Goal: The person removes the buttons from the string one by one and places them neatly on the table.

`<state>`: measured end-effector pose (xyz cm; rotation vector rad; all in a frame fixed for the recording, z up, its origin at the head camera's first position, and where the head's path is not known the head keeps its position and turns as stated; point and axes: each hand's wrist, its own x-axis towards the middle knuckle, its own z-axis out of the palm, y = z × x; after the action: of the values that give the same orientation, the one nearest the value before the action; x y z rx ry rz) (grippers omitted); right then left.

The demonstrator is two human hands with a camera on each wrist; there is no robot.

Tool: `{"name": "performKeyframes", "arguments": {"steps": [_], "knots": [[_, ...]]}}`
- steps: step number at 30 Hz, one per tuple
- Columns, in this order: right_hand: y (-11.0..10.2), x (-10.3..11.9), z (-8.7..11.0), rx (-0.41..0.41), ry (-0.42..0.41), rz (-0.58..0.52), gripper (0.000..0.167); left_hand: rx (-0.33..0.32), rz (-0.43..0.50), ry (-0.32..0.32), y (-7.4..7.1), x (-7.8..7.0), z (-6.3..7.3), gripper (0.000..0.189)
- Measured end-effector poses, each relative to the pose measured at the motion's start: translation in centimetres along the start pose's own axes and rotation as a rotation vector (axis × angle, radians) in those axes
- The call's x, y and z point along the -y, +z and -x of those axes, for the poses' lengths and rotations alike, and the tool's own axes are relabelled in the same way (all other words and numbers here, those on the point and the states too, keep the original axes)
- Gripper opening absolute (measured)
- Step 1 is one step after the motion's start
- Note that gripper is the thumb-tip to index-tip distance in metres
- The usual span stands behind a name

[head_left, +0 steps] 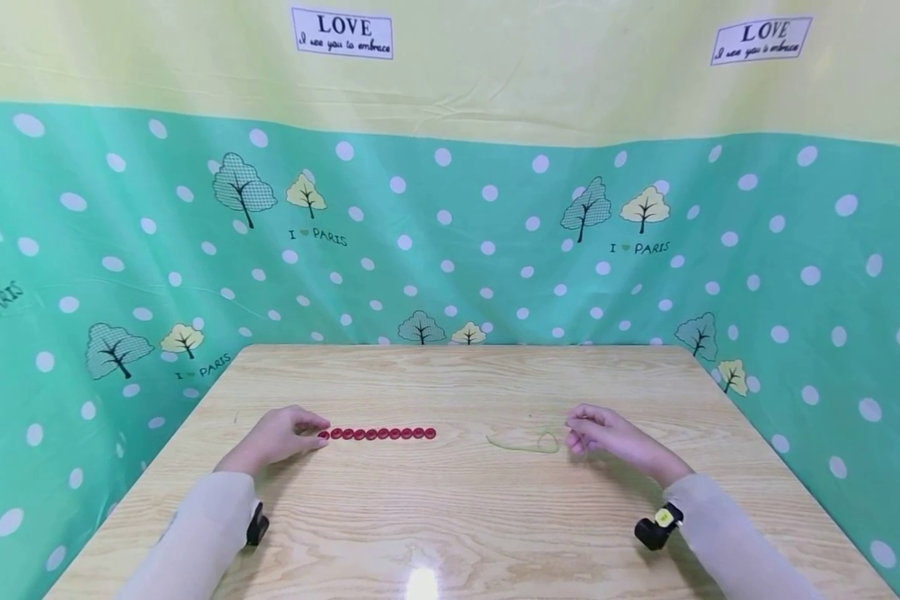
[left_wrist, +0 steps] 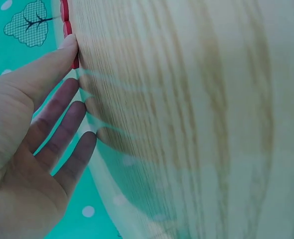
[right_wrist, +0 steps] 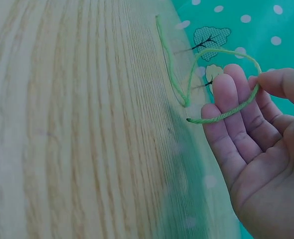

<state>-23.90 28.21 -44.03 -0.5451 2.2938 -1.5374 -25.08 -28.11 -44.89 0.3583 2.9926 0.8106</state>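
A straight row of several small red buttons [head_left: 383, 433] lies left of the middle of the table. My left hand [head_left: 281, 435] is at the row's left end, thumb and forefinger pinching the last red button. Close up in the left wrist view, the thumb [left_wrist: 62, 55] rests on that button, and the other fingers reach down to the tabletop. Over on the right, my right hand [head_left: 607, 433] pinches a thin green string [head_left: 525, 448] between thumb and forefinger. In the right wrist view the string [right_wrist: 236, 52] loops from the pinch, its dark-tipped short end crossing the other fingers.
The wooden table [head_left: 450, 517] reaches back to a green dotted curtain [head_left: 450, 250], which also hangs along both sides. A bright light reflection [head_left: 422, 582] shows at the near edge. Each wrist carries a small black camera [head_left: 656, 529].
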Motion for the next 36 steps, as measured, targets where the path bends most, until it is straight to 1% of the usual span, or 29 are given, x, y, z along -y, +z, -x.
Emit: {"name": "performKeyframes", "arguments": {"steps": [4, 6, 11, 18, 27, 36], "knots": [[-0.6, 0.0, 0.4, -0.02, 0.002, 0.023, 0.043, 0.002, 0.009, -0.024, 0.0, -0.1, 0.0, 0.035], [-1.0, -0.1, 0.5, -0.03, 0.002, 0.038, 0.042, 0.0, 0.006, -0.017, 0.0, -0.1, -0.1, 0.036], [-2.2, -0.6, 1.2, -0.055, 0.025, 0.086, 0.04, -0.007, 0.012, -0.022, 0.1, -0.1, -0.1, 0.034], [-4.0, -0.6, 2.7, -0.113, 0.04, 0.134, 0.036, -0.01, 0.01, -0.035, 0.3, -0.1, -0.1, 0.034], [-6.0, -1.7, 4.8, -0.17, 0.102, 0.292, 0.03, -0.003, 0.002, -0.041, 0.1, -0.2, -0.2, 0.035], [-7.1, -3.1, 6.2, -0.161, 0.134, 0.359, 0.022, 0.004, 0.008, -0.048, 0.1, -0.1, 0.0, 0.035]]}}
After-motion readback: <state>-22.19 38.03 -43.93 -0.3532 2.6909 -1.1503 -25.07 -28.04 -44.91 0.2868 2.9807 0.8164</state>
